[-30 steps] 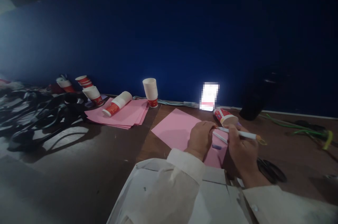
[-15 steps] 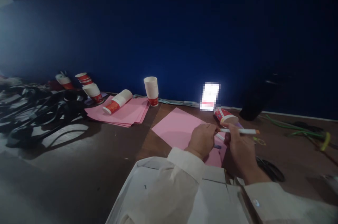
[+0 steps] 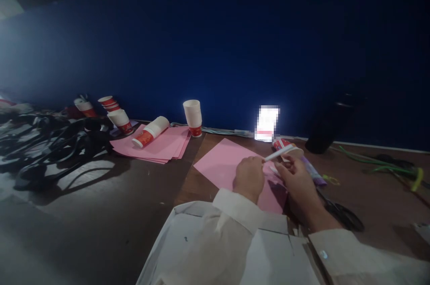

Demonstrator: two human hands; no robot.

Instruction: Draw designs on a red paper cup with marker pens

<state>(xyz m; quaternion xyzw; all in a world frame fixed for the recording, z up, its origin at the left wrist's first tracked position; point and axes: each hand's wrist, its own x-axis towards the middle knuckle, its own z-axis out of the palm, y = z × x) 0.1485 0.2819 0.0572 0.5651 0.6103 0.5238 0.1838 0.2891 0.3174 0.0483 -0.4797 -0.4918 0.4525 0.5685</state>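
Note:
My left hand (image 3: 249,178) is closed and holds a white pen (image 3: 277,153) that sticks up and to the right, over a pink sheet of paper (image 3: 225,164) on the brown table. My right hand (image 3: 294,177) is beside it with fingers curled at something small and white that I cannot make out. A red and white paper cup (image 3: 285,146) lies on its side just behind both hands. A purple object (image 3: 314,174) lies to the right of my right hand.
A stack of pink sheets (image 3: 160,146) lies at the left with a fallen cup (image 3: 150,131) on it and an upright cup stack (image 3: 192,117) beside. More cups (image 3: 118,119) and black cables (image 3: 50,146) are far left. Black scissors (image 3: 342,214) lie right, green wire (image 3: 396,167) beyond.
The pen was level in my right hand pointing right; now it tilts up from my left hand, and my right hand has let go of its barrel.

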